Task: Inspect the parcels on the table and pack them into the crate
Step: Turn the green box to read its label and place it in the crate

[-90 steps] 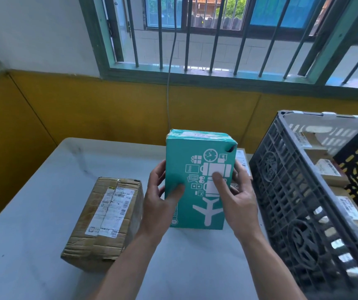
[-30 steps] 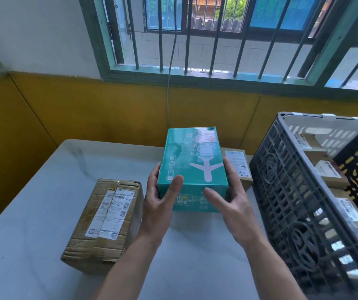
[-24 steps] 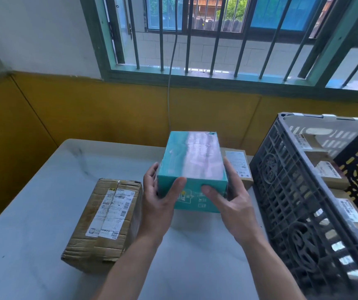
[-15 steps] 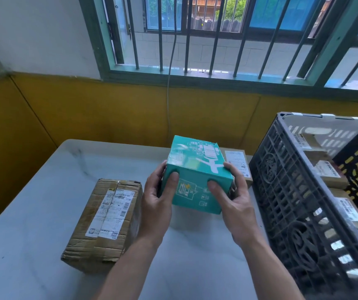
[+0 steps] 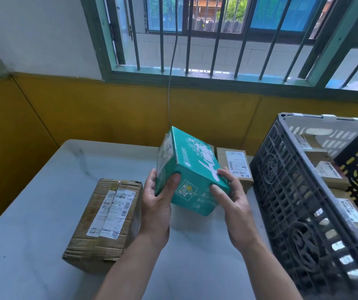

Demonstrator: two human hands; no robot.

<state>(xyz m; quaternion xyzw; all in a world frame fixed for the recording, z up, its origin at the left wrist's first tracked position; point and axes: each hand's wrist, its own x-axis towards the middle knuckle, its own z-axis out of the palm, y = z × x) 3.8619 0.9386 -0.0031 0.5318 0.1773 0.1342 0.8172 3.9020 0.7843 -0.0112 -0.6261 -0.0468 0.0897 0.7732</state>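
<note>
A teal parcel (image 5: 192,167) with white printed icons is held above the grey table (image 5: 33,213), tilted with one corner pointing down. My left hand (image 5: 158,202) grips its left side, thumb on the near face. My right hand (image 5: 231,198) grips its right lower edge. A taped brown cardboard parcel (image 5: 106,219) with a white label lies on the table to the left. A small brown parcel (image 5: 236,167) with a label sits behind the teal one. The dark grey slatted crate (image 5: 299,202) stands at the right and holds several labelled brown parcels (image 5: 325,176).
A yellow wall (image 5: 87,113) runs behind the table, under a barred window (image 5: 217,40). A thin cable (image 5: 170,83) hangs down from the window to behind the table. The table's left edge runs close to the yellow side wall.
The teal parcel has been turned in both hands from upright to lying flat, then twisted to the right so a corner now points down. The other parcels and the crate have not moved.
</note>
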